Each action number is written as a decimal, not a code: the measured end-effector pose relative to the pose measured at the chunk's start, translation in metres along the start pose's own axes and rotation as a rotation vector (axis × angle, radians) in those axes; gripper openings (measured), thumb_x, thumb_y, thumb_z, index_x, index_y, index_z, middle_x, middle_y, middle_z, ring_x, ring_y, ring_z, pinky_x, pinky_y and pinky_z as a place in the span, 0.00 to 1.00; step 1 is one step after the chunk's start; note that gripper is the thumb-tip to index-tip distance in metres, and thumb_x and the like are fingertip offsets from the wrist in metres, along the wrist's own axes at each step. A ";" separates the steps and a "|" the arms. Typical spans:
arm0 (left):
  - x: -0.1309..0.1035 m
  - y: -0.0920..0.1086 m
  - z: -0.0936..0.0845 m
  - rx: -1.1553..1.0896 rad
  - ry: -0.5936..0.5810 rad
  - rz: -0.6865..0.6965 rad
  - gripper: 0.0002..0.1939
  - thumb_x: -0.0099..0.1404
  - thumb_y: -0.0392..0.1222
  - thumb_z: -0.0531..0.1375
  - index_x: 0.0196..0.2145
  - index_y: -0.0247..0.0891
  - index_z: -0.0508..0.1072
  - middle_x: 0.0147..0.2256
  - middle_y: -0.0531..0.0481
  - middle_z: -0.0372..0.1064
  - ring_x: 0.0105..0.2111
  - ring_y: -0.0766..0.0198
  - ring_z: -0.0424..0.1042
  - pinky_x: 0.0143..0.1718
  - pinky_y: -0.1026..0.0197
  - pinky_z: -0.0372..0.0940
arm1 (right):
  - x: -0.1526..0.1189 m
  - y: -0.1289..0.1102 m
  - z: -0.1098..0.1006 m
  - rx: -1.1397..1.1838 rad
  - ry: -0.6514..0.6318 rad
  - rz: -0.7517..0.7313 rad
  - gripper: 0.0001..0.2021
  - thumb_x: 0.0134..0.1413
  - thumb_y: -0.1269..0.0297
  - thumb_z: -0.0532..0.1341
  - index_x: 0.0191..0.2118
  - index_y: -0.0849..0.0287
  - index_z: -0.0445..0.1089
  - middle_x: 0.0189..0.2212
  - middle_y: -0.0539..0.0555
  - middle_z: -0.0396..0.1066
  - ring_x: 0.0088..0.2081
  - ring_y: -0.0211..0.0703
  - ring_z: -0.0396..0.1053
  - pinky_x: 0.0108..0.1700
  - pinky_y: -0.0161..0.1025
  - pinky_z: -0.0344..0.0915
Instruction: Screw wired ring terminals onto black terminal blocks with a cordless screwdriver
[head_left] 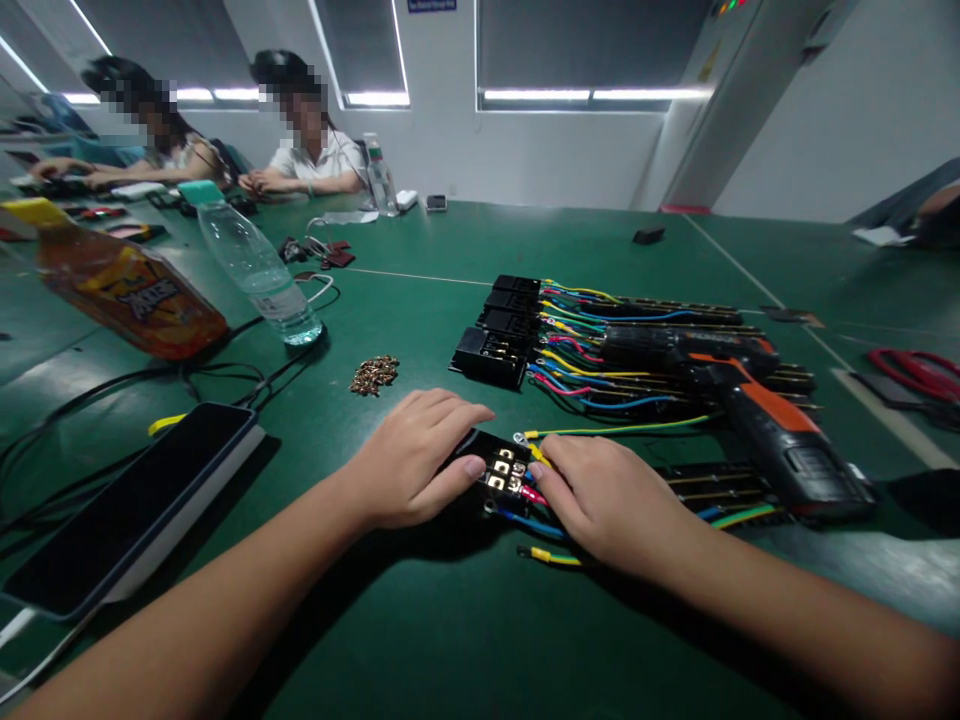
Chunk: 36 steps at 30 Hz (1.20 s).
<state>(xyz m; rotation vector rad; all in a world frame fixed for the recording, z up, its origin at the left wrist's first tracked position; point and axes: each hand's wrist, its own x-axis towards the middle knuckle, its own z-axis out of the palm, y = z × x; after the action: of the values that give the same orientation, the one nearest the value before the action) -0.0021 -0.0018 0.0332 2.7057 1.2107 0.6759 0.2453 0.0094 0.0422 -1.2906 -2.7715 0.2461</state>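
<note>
A black terminal block [491,462] with brass contacts lies in front of me, its left end gripped by my left hand [427,455]. At its right side my right hand [611,490] pinches a yellow-sleeved wire [538,456]. Red and blue wires [525,520] with ring lugs also run to the block's right side. A green-yellow wire [551,556] ends loose on the table below it. Beyond my hands sits a small pile of brass screws [374,375]. Farther back, several wired black blocks [491,357] stand in a row.
An orange and black cordless drill [750,400] rests across the wire bundles at right. On the left are a phone on a white box [135,500], black cables, a clear water bottle [259,270] and a tea bottle [127,285]. Two people [319,150] sit at the far left.
</note>
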 end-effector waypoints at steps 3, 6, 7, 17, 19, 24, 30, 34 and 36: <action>0.000 -0.004 -0.003 0.003 0.055 -0.048 0.18 0.73 0.46 0.46 0.51 0.36 0.68 0.45 0.41 0.72 0.44 0.52 0.68 0.46 0.49 0.62 | 0.000 0.001 0.000 0.006 -0.009 0.001 0.15 0.70 0.59 0.46 0.36 0.57 0.66 0.33 0.55 0.74 0.34 0.49 0.71 0.36 0.43 0.55; 0.000 -0.010 -0.005 0.043 0.107 -0.143 0.17 0.73 0.44 0.45 0.46 0.36 0.70 0.41 0.43 0.72 0.41 0.54 0.69 0.44 0.50 0.63 | -0.001 0.001 0.000 0.020 -0.012 -0.001 0.15 0.69 0.59 0.47 0.36 0.57 0.66 0.33 0.55 0.74 0.34 0.49 0.71 0.36 0.43 0.55; 0.000 -0.012 -0.005 0.079 0.133 -0.203 0.16 0.73 0.44 0.46 0.45 0.36 0.71 0.40 0.43 0.72 0.41 0.54 0.69 0.44 0.50 0.64 | -0.002 0.001 0.000 0.025 -0.009 -0.004 0.15 0.69 0.59 0.47 0.36 0.57 0.66 0.33 0.55 0.74 0.34 0.48 0.70 0.36 0.43 0.54; -0.017 -0.060 0.002 0.359 0.265 -0.627 0.27 0.64 0.47 0.60 0.57 0.35 0.62 0.52 0.35 0.65 0.52 0.43 0.66 0.54 0.38 0.65 | -0.002 0.003 0.005 0.035 0.024 -0.019 0.14 0.68 0.59 0.49 0.34 0.57 0.66 0.29 0.54 0.72 0.31 0.47 0.68 0.35 0.42 0.53; -0.019 -0.070 0.007 0.348 0.287 -0.664 0.32 0.63 0.48 0.61 0.61 0.35 0.59 0.57 0.32 0.62 0.57 0.40 0.63 0.58 0.35 0.62 | -0.002 0.004 0.005 0.037 0.019 -0.016 0.14 0.68 0.59 0.49 0.34 0.56 0.66 0.29 0.54 0.72 0.31 0.47 0.67 0.34 0.42 0.53; -0.017 -0.090 0.015 0.291 0.259 -0.735 0.34 0.64 0.49 0.59 0.62 0.30 0.57 0.60 0.30 0.60 0.63 0.39 0.60 0.65 0.37 0.56 | -0.002 0.003 0.005 0.038 0.018 -0.017 0.13 0.68 0.59 0.49 0.34 0.56 0.65 0.30 0.54 0.72 0.31 0.47 0.67 0.34 0.43 0.52; -0.012 -0.102 0.016 0.191 0.190 -0.803 0.34 0.65 0.48 0.57 0.65 0.30 0.57 0.66 0.30 0.54 0.69 0.39 0.49 0.69 0.38 0.49 | -0.003 0.003 0.003 0.039 0.014 -0.029 0.13 0.68 0.59 0.48 0.34 0.56 0.65 0.30 0.53 0.72 0.31 0.47 0.67 0.34 0.42 0.51; -0.009 -0.101 0.013 0.184 0.088 -0.818 0.30 0.68 0.46 0.53 0.65 0.33 0.60 0.67 0.36 0.54 0.70 0.42 0.48 0.70 0.40 0.48 | -0.003 0.002 0.003 0.031 0.014 -0.024 0.13 0.68 0.59 0.49 0.34 0.56 0.65 0.30 0.54 0.72 0.31 0.47 0.67 0.35 0.42 0.51; -0.007 -0.099 0.012 0.206 0.048 -0.784 0.27 0.69 0.44 0.51 0.63 0.32 0.63 0.67 0.36 0.56 0.69 0.44 0.50 0.70 0.41 0.49 | -0.002 0.002 0.003 0.025 0.012 -0.020 0.13 0.68 0.59 0.49 0.34 0.56 0.65 0.30 0.54 0.72 0.31 0.47 0.67 0.35 0.42 0.51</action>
<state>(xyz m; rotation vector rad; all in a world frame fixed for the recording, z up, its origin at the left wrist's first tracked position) -0.0688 0.0614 -0.0068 2.0460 2.2400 0.5098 0.2477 0.0084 0.0391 -1.2544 -2.7604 0.2697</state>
